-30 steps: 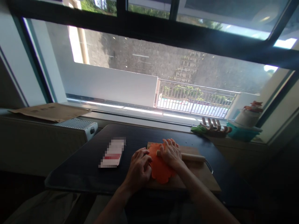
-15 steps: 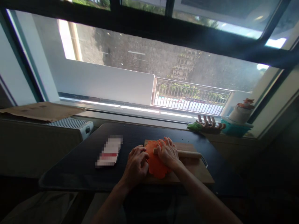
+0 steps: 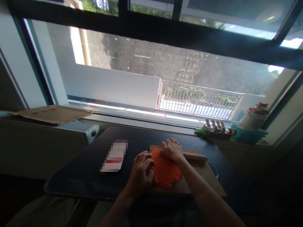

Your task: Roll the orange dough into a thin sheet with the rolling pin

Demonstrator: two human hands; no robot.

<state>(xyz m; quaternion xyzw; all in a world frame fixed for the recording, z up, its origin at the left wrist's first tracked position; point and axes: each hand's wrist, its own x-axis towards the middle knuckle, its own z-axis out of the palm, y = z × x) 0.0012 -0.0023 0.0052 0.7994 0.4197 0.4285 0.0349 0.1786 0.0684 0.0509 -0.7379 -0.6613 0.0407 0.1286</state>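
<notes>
A flat orange sheet of dough with a ragged edge lies on a wooden board. Across the dough and the board's right side runs a wooden rolling pin. My right hand rests palm down over the pin's left part, its fingers stretched out and spread past it. At the dough's left edge is my left hand, fingers curled and closed on that edge; the fingertips are partly hidden.
On the dark table, a phone-like slab, blurred out, lies to the left. A brown paper sheet covers part of the radiator. A teal container and a curved brown rack stand on the windowsill.
My right hand has slid forward with the rolling pin, uncovering more of the near part of the dough. My left hand stays at the dough's left edge. The whole view has shifted slightly.
</notes>
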